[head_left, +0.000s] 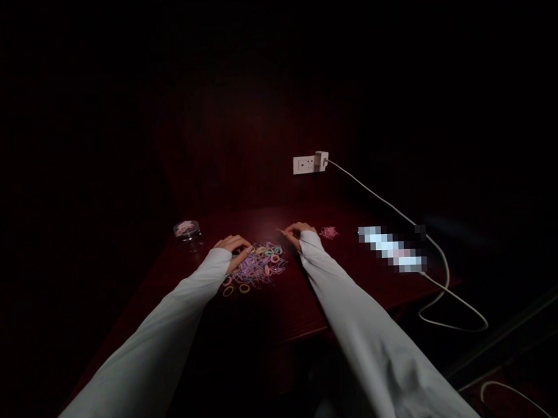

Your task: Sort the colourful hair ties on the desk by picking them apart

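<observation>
Multicoloured elastic bands, mostly lilac with pink, green and yellow among them, are found in a loose pile (pixel 261 269) on the dark red table (pixel 287 315), between and slightly nearer than the two hands. A thicker yellow ring (pixel 245 292) is noted at the near edge of the pile. A smaller heap of pink bands (pixel 328 232) is laid apart, just beyond the right hand on its outer side.

The left hand (pixel 233 244) is placed at the left edge of the pile, fingers bent and partly spread, with the thumb side turned towards the bands; whether any band is gripped cannot be told. The right hand (pixel 298 228) is held beyond the pile's right edge, thumb and fingers drawn together; a slim pink band (pixel 281 231) appears to be pinched at the tips.

The bands are judged to be very light, soft and stretchy, with no risk of breakage from handling. Tangling is considered the chief fault: neighbours may be dragged along when one is pulled. A fingertip pinch on a single exposed loop at the pile's rim is advised. Thicker rings are expected to be more easily lifted, by one side of the hoop; thin ones may be hard to separate.
</observation>
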Demonstrator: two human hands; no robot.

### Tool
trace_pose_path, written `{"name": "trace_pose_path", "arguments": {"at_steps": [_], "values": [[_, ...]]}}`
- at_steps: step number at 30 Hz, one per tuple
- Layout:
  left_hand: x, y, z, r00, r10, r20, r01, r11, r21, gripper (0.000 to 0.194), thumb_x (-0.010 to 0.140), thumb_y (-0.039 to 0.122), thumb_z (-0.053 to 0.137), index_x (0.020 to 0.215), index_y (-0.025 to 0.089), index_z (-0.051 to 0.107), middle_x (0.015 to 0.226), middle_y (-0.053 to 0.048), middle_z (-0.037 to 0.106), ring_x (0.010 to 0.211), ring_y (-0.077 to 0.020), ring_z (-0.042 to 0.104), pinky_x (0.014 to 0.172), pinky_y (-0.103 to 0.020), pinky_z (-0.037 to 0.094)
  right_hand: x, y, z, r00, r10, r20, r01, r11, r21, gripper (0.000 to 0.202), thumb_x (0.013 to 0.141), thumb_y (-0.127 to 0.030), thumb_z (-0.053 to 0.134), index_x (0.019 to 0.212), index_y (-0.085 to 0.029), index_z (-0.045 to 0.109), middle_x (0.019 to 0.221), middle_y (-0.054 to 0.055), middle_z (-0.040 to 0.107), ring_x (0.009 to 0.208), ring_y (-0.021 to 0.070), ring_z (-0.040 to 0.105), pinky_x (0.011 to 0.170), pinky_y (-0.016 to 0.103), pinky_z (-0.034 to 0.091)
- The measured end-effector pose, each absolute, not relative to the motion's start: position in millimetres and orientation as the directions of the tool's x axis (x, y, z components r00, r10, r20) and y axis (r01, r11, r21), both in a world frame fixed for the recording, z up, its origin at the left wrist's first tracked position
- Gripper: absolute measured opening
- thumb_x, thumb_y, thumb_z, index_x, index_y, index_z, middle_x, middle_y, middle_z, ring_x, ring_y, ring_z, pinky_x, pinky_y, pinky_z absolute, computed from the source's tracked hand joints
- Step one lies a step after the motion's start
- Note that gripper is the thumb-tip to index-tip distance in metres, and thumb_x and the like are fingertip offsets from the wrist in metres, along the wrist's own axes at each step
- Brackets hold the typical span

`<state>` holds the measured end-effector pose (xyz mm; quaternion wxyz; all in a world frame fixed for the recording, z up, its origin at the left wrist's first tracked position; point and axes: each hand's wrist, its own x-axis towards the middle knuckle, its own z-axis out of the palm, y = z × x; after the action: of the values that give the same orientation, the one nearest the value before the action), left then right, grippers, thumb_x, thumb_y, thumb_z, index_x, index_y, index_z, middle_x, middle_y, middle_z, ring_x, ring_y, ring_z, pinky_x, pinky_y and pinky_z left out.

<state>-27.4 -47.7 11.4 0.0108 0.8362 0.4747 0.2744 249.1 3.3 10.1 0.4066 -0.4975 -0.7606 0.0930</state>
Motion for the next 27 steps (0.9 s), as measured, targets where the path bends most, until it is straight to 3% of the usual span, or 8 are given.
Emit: {"name": "trace_pose_path", "arguments": {"at_steps": [3, 7, 12, 16, 19, 27], "values": [[-29, -50, 10, 0.432, 0.792, 0.432, 0.790, -0.563, 0.242, 0.028, 0.100, 0.043, 0.049, 0.099, 0.024, 0.071, 0.105, -0.004, 0.072, 0.099, -0.0224, 0.061, 0.083, -0.033, 0.041, 289, 2, 14, -0.065, 0.837, 0.543, 0.858, 0.325, -0.398, 0.020, 0.092, -0.037, 0.066, 0.082, -0.022, 0.076, 0.090, 0.007, 0.074, 0.091, 0.0225, 0.055, 0.084, 0.036, 0.031], [-30, -52, 11, 0.449, 0.783, 0.431, 0.792, -0.572, 0.214, 0.028, 0.099, 0.043, 0.051, 0.099, 0.025, 0.071, 0.103, -0.003, 0.073, 0.100, -0.0221, 0.059, 0.084, -0.032, 0.040, 331, -3, 16, 0.068, 0.830, 0.553, 0.941, 0.131, -0.312, 0.029, 0.096, -0.043, 0.060, 0.081, -0.021, 0.074, 0.090, 0.010, 0.072, 0.094, 0.0255, 0.050, 0.084, 0.040, 0.026], [-32, -50, 9, 0.467, 0.774, 0.428, 0.786, -0.585, 0.201, 0.027, 0.099, 0.044, 0.051, 0.099, 0.026, 0.071, 0.103, -0.003, 0.073, 0.098, -0.0217, 0.059, 0.082, -0.032, 0.040, 348, -8, 14, 0.132, 0.829, 0.544, 0.948, 0.055, -0.313, 0.032, 0.097, -0.043, 0.058, 0.079, -0.021, 0.072, 0.090, 0.011, 0.070, 0.100, 0.0306, 0.048, 0.086, 0.044, 0.026], [-33, -49, 9, 0.458, 0.775, 0.436, 0.789, -0.580, 0.201, 0.028, 0.099, 0.044, 0.050, 0.099, 0.025, 0.071, 0.103, -0.002, 0.073, 0.098, -0.0212, 0.060, 0.083, -0.031, 0.039, 339, -9, 18, 0.213, 0.785, 0.581, 0.925, 0.030, -0.379, 0.035, 0.099, -0.045, 0.054, 0.082, -0.020, 0.072, 0.093, 0.013, 0.070, 0.100, 0.0315, 0.047, 0.086, 0.046, 0.025], [-29, -53, 15, 0.470, 0.773, 0.425, 0.789, -0.584, 0.189, 0.029, 0.101, 0.043, 0.049, 0.100, 0.025, 0.072, 0.104, -0.002, 0.073, 0.100, -0.0215, 0.059, 0.083, -0.032, 0.039, 315, -15, 25, 0.177, 0.791, 0.586, 0.912, 0.091, -0.399, 0.032, 0.099, -0.043, 0.054, 0.088, -0.021, 0.074, 0.094, 0.011, 0.070, 0.100, 0.0293, 0.047, 0.088, 0.044, 0.024], [-13, -60, 25, 0.472, 0.781, 0.410, 0.816, -0.562, 0.131, 0.028, 0.100, 0.039, 0.052, 0.099, 0.025, 0.076, 0.100, -0.005, 0.071, 0.096, -0.0231, 0.057, 0.083, -0.035, 0.038, 225, -33, 16, -0.304, 0.794, 0.527, 0.746, 0.542, -0.386, 0.030, 0.099, -0.049, 0.058, 0.092, -0.029, 0.078, 0.095, 0.005, 0.073, 0.099, 0.0251, 0.047, 0.086, 0.038, 0.022]]}}
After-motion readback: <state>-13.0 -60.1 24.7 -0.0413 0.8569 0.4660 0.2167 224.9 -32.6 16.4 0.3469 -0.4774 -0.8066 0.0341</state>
